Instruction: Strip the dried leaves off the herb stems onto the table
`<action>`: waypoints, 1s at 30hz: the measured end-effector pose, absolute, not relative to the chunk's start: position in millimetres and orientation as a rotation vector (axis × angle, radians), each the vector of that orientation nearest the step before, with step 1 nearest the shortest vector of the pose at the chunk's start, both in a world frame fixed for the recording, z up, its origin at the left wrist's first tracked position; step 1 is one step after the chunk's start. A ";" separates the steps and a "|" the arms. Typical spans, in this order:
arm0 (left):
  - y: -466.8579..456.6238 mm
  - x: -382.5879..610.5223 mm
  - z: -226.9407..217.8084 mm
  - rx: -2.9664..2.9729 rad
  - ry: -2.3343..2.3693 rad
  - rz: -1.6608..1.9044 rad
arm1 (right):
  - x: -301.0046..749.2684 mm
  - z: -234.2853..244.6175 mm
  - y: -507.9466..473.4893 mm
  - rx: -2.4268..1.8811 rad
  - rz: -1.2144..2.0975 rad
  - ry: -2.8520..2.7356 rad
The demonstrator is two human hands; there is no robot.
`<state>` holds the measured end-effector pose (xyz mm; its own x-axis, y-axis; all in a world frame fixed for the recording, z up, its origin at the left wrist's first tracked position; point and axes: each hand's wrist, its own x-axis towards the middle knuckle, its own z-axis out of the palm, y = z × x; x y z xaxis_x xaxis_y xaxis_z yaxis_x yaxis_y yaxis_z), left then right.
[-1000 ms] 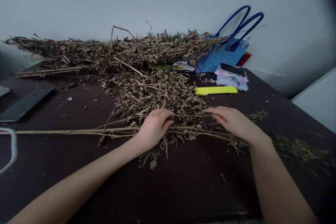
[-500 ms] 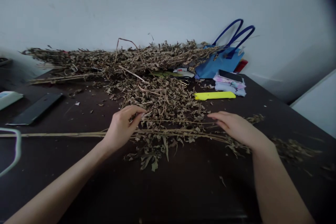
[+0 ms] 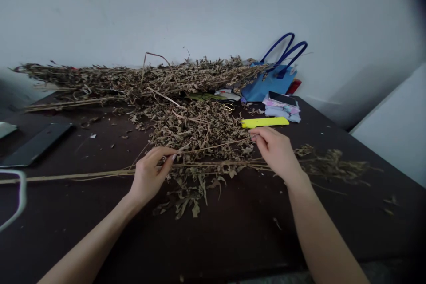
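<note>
Head view, looking down over a dark table (image 3: 233,239). Your left hand (image 3: 149,175) pinches thumb and forefinger together on the near-left end of a thin stem (image 3: 213,146). Your right hand (image 3: 274,151) closes its fingertips on the far-right end. The stem spans between the two pinches, raised just above the litter and slanting up to the right. Gripped at both ends, it likely stays taut and apart from the rest. Under both hands the long stalks (image 3: 83,175) lie flat across the table, bare ends to the left and leafy tops (image 3: 333,164) to the right. That puts their middle within your reach. Loose dried leaves (image 3: 199,126) are heaped just beyond the stem, and a few more lie on the near side of the stalks. A larger heap of dried branches (image 3: 133,77) runs along the far wall, well back from your hands. One container is in sight: a blue bag (image 3: 266,86) at far right, leaning on the wall with its handles up. Branch tips touch its left side, and you cannot tell what is inside it. Just in front of the bag, a phone (image 3: 282,98) rests on folded cloths (image 3: 281,111). A yellow bar (image 3: 264,122) lies just beyond your right hand, and a dark slab (image 3: 36,144) sits well off to the left.
</note>
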<state>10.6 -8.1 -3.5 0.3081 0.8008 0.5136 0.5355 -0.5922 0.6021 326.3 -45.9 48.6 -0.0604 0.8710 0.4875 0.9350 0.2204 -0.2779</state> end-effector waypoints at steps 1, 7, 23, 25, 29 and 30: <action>-10.1 10.8 -3.3 2.270 1.190 1.170 | 324.0 43.2 -43.4 -1.646 -0.123 -1.929; -14.8 13.9 -3.8 2.344 1.121 1.184 | 337.5 14.0 -42.1 -1.696 -0.093 -1.886; -20.4 18.0 -12.0 2.553 1.024 1.064 | 300.8 22.4 -69.9 -1.412 -0.222 -2.239; -21.6 17.4 -11.9 2.575 1.006 1.063 | 291.4 19.3 -68.2 -1.398 -0.132 -2.389; -22.9 15.7 -10.4 2.602 0.955 1.110 | 284.5 9.6 -62.0 -1.425 -0.035 -2.513; -23.2 15.4 -9.9 2.612 0.945 1.119 | 285.2 7.1 -60.9 -1.431 -0.027 -2.524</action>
<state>15.4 -23.2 -9.9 0.5243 0.6022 0.6021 0.4930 -0.7911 0.3620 285.2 -60.9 7.1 -0.4920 0.8433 0.2162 0.8478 0.5205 -0.1012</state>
